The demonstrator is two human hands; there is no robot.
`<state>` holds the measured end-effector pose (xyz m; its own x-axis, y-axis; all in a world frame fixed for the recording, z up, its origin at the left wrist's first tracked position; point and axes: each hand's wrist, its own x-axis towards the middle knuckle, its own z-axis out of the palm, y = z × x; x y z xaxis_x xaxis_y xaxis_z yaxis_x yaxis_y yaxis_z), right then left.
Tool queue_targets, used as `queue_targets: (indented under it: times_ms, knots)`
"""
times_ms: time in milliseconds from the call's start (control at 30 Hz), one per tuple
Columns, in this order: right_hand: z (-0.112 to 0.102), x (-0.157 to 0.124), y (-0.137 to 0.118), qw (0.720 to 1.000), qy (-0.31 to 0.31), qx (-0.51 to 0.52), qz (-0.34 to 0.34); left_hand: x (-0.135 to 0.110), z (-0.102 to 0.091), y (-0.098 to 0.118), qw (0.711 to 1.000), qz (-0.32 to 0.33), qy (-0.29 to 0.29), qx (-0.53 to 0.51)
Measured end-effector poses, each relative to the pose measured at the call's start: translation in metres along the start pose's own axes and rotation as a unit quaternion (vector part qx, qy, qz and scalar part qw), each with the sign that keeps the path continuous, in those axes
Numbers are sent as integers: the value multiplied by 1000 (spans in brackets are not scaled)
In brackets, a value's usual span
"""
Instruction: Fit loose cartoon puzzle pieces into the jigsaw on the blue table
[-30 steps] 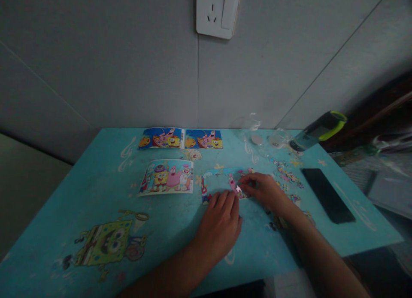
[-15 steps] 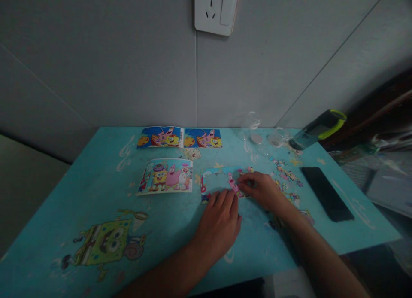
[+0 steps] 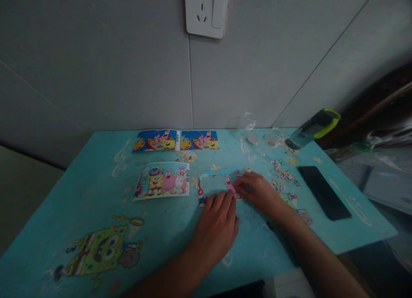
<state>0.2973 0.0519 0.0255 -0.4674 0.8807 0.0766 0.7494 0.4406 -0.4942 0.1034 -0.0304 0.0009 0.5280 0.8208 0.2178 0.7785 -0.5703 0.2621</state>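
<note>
A partly assembled jigsaw puzzle (image 3: 212,173) lies on the table, its frame joined around an open gap on the left side. My left hand (image 3: 219,220) rests along its lower edge, fingers laid flat and slightly apart. Over the right part of the puzzle, my right hand (image 3: 255,190) has thumb and index finger pinched at the pink starfish figure; the small jigsaw piece at the fingertips is mostly hidden. Loose jigsaw pieces (image 3: 283,173) are scattered to the right of that hand. Left of the puzzle lies a printed picture card (image 3: 164,180) with cartoon figures.
Two blue picture cards (image 3: 156,141) lie by the wall. Clear plastic containers (image 3: 273,137) and a dark bottle with a green handle (image 3: 312,128) stand at the back right. A black phone-like slab (image 3: 323,193) lies near the right edge of the blue table (image 3: 80,195).
The whole view has shifted slightly. Both hands keep nearly the same place on the puzzle; the right fingertips still pinch at the pink figure.
</note>
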Motion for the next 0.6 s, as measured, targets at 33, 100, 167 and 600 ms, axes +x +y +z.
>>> queue_targets:
  times_ms: [33,100,167,600]
  knots:
    - [0,0,0,1000,1,1,-3,0,0,0,1000,-1,-1,-1]
    - [0,0,-1,1000,3,2,-6,-1,1,-1,1000,-1,-2,-3]
    - [0,0,-3,1000,7,1,-5,-1,1,-1,1000,1,0,-8]
    - [9,-1,-6,999,21,-30,-38,-1,8,-7,997,33,65,12]
